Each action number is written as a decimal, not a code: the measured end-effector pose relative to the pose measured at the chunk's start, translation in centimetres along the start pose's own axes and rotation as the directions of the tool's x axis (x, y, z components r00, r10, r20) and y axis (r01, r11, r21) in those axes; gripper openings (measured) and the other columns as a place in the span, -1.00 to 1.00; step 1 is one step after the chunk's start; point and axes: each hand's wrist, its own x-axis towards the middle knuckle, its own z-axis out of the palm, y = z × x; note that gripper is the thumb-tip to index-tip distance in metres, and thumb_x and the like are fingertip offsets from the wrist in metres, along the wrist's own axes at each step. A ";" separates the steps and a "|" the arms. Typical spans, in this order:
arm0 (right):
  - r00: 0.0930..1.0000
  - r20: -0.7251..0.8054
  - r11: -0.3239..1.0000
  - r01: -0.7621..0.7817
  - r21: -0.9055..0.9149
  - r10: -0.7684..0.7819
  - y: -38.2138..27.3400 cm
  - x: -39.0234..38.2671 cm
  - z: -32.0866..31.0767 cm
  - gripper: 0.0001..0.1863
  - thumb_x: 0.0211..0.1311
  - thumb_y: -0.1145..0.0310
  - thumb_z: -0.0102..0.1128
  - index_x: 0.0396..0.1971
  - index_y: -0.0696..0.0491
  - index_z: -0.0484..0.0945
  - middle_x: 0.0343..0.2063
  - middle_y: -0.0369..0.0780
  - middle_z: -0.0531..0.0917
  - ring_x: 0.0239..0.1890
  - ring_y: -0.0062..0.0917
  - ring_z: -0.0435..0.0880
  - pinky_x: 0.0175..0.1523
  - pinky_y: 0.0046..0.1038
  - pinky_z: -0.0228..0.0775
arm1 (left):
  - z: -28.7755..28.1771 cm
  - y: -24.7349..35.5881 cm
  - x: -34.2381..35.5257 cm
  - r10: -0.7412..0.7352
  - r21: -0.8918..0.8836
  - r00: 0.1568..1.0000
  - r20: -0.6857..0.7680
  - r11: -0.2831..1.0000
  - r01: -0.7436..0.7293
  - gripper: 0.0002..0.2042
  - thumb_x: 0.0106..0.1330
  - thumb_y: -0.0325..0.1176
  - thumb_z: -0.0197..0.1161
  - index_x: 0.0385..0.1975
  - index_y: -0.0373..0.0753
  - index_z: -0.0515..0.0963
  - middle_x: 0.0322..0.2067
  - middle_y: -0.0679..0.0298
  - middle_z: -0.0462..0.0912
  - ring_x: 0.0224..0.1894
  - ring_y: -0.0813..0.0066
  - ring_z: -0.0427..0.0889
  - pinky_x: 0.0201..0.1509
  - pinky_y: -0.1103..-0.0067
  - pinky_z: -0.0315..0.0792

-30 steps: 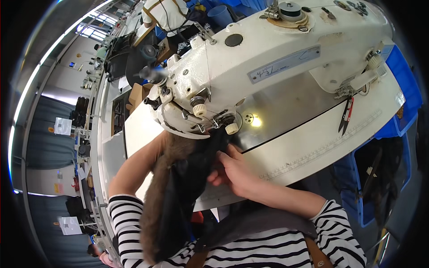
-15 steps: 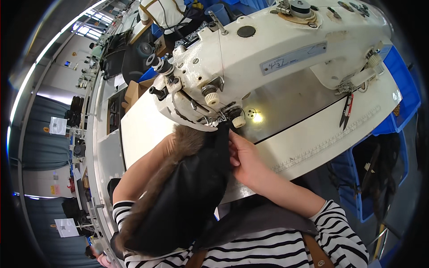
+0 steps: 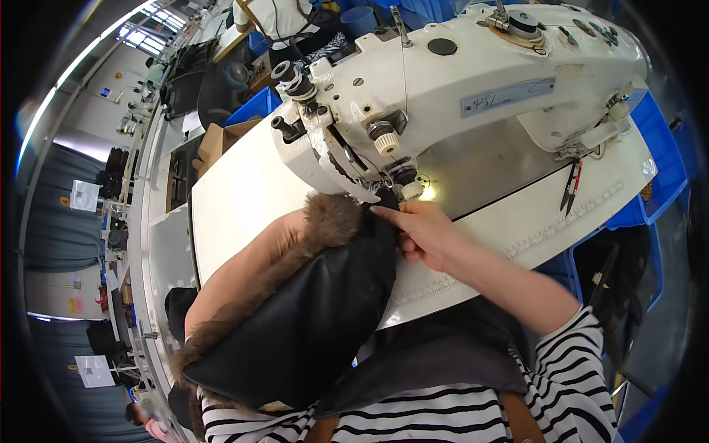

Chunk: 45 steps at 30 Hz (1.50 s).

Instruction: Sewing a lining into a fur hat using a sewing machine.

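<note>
A black, smooth garment piece with brown fur trim (image 3: 332, 220) lies across my lap and up to the white sewing machine (image 3: 436, 81). Its upper end reaches under the machine's needle area. My right hand (image 3: 428, 235) is closed on the edge of the black piece (image 3: 317, 317), thumb and forefinger pinching it just in front of the presser foot. The other fingers curl in beneath. My left hand (image 3: 297, 223) goes behind the fur near the machine head; only the wrist shows and the fingers are hidden.
Thread snips (image 3: 570, 186) with a red handle lie on the table's right side, beyond a printed ruler strip (image 3: 517, 240). Blue bins (image 3: 657, 177) stand at the right edge. A cardboard box (image 3: 214, 144) is behind on the left, and another person (image 3: 284, 26) works at the back.
The view has shifted, so the machine sits farther right. My right hand has turned flatter, its fingers pointing more leftward along the fabric edge. The fur end now bunches up beside the presser foot.
</note>
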 end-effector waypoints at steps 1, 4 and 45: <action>0.999 0.020 0.982 0.052 -0.184 -0.049 -0.7 0.3 -0.3 -0.66 0.36 0.14 0.38 -0.38 0.08 0.51 -0.55 -0.39 0.48 -0.60 -0.70 0.47 -0.63 -0.55 0.31 | -0.3 0.1 0.2 -0.002 -0.036 1.000 0.004 0.999 0.002 -0.46 0.48 -0.24 0.00 0.46 0.26 0.22 0.46 0.32 0.22 0.45 0.29 0.23 0.39 0.03 0.11; 0.997 0.022 0.887 0.078 -0.456 -0.077 -1.7 0.9 -1.1 -0.65 0.40 0.12 0.33 -0.28 0.15 0.55 -0.49 -0.33 0.53 -0.51 -0.60 0.59 -0.50 -0.44 0.54 | -0.8 0.1 0.8 -0.003 -0.157 1.000 0.013 0.988 0.005 -0.47 0.48 -0.26 0.01 0.45 0.23 0.24 0.44 0.31 0.23 0.43 0.29 0.25 0.38 0.05 0.13; 0.995 -0.037 0.995 -0.094 -0.016 0.093 -1.4 0.3 -1.3 -0.74 0.43 0.26 0.20 -0.31 0.17 0.52 -0.52 -0.24 0.55 -0.65 -0.57 0.56 -0.61 -0.50 0.47 | -0.1 -2.2 1.2 0.072 -0.994 0.992 0.100 0.062 0.095 -0.57 0.34 -0.47 0.13 0.24 -0.16 0.44 0.20 0.19 0.49 0.20 0.31 0.47 0.22 0.31 0.39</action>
